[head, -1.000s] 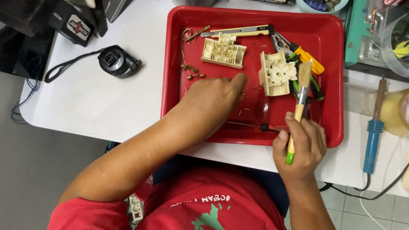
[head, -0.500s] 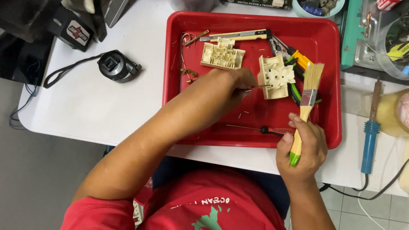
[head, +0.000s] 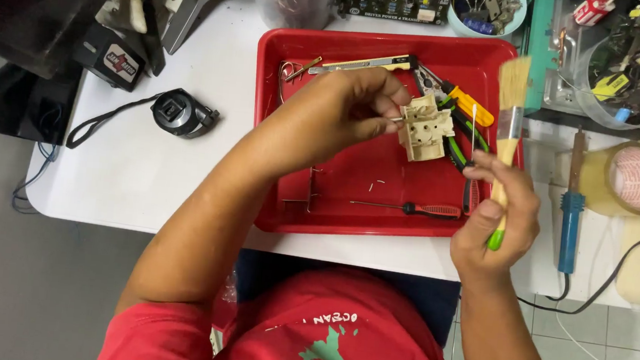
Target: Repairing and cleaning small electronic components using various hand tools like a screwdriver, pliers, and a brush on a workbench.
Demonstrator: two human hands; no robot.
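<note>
A red tray (head: 308, 55) sits on the white table (head: 142, 180). Over its middle, the left hand (head: 342, 108) pinches a beige plastic part (head: 425, 127). The right hand (head: 495, 226), near the tray's right edge, grips a paintbrush (head: 508, 127) upright. A small screwdriver (head: 410, 208) lies below.

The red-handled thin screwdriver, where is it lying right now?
In the head view, the red-handled thin screwdriver lies flat near the front edge of the red plastic tray, just left of the right hand holding the paintbrush.
</note>
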